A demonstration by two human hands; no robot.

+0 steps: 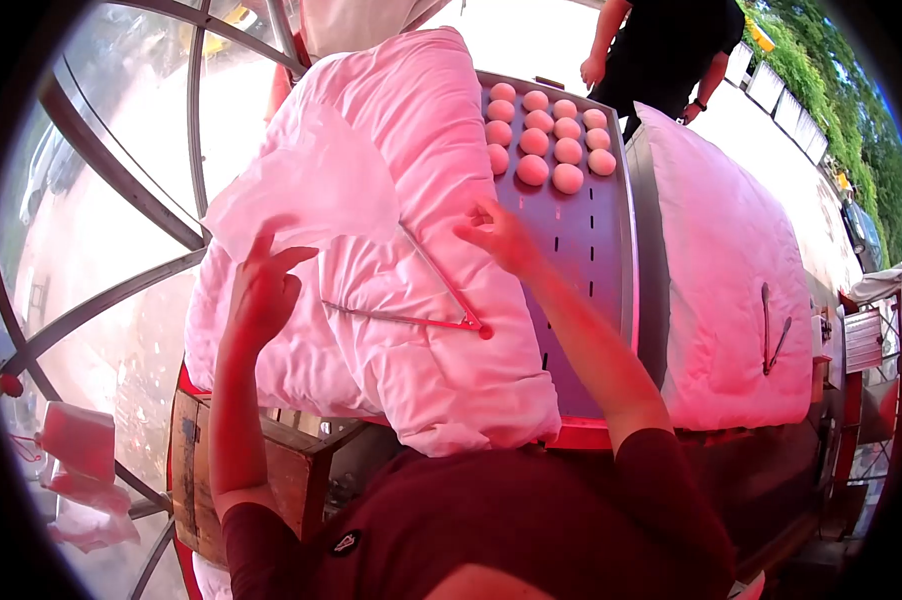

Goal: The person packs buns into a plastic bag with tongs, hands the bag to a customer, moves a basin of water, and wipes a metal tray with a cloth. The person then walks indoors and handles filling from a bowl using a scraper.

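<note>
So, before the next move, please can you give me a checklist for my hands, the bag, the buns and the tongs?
1. Bag secure in the left grip: cannot tell; they overlap at its lower edge.
2. Right grip free: ok, nothing visible in it.
3. Visible buns uncovered on the tray: ok.
4. Tongs between the grips in hand: not ok; they lie spread on the quilt.
5. Bag's mouth open: cannot tell.

The purple tray (pixel 574 275) is showing rows of black slots (pixel 592 222), pale pink balls (pixel 568 151) are dotting its far end, and a translucent white sheet (pixel 316 185) and a pinkish-white quilt (pixel 441 115) are glowing left of it.
</note>
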